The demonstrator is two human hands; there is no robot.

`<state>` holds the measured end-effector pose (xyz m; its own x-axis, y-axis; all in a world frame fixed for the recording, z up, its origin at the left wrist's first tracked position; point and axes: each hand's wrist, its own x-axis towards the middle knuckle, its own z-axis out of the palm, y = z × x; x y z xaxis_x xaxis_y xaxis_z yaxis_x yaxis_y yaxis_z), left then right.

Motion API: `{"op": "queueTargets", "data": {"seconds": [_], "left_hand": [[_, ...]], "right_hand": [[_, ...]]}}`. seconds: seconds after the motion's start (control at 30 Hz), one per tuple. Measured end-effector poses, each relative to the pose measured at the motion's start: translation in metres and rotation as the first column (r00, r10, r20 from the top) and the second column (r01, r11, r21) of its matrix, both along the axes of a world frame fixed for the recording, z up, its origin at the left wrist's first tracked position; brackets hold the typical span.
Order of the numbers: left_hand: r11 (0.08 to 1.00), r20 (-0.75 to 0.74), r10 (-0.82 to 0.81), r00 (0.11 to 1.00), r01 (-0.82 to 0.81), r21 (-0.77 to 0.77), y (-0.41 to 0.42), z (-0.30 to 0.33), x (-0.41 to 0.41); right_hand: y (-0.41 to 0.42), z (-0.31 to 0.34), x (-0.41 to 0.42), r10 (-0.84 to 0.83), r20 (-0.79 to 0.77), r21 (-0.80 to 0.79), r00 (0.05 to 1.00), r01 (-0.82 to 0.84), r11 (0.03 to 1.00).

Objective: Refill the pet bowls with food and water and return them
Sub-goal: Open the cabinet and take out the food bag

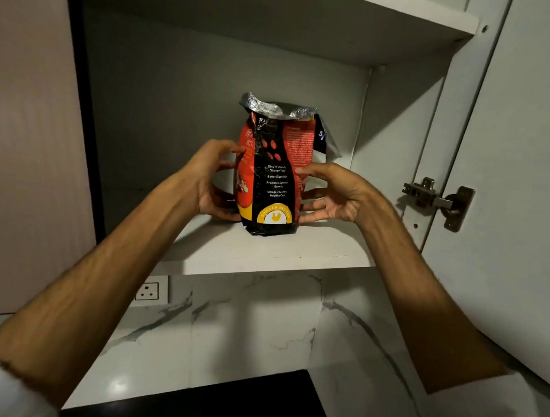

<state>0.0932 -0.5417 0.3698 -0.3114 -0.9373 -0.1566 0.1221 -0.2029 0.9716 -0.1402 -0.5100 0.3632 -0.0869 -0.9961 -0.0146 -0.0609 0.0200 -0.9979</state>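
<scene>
A red, black and yellow pet food bag (pixel 277 176) stands upright on the lower shelf (pixel 264 250) of an open wall cabinet, its silver foil top torn open and crumpled. My left hand (pixel 212 179) curls round the bag's left side, thumb high and fingers low near its base. My right hand (pixel 331 196) holds the bag's right side, with the thumb on the printed front and the fingers spread along the edge. The bag's bottom rests on the shelf. No pet bowls are in view.
The cabinet door (pixel 512 192) hangs open at the right with its metal hinge (pixel 437 200) showing. An upper shelf (pixel 395 8) sits above. Below are a marble backsplash (pixel 259 321) with a wall socket (pixel 149 290) and a dark surface (pixel 204 405).
</scene>
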Motion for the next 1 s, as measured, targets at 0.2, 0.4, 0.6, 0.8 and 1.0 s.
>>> {"op": "queueTargets", "data": {"seconds": [0.2,0.4,0.6,0.8,1.0], "left_hand": [[1.000,0.013,-0.024,1.000,0.024,0.005,-0.003,-0.001,0.000],[1.000,-0.002,0.018,1.000,-0.018,-0.022,-0.004,-0.005,-0.005],[0.996,-0.009,0.053,0.999,-0.054,-0.071,0.002,-0.005,-0.009],[0.993,-0.010,0.032,0.999,-0.033,-0.111,0.016,-0.005,-0.010],[0.994,-0.021,0.020,1.000,-0.022,-0.112,0.032,-0.003,-0.001]], "right_hand": [[-0.004,-0.002,-0.004,0.038,0.030,0.007,0.999,-0.038,0.999],[-0.006,-0.002,-0.003,0.028,0.041,-0.025,0.999,-0.027,0.999],[-0.003,-0.004,-0.002,0.008,0.086,-0.045,0.996,-0.004,0.999],[0.006,-0.003,0.001,-0.010,0.106,-0.055,0.994,0.016,0.998],[0.025,-0.001,0.005,-0.006,0.096,-0.076,0.995,0.013,0.997]]}}
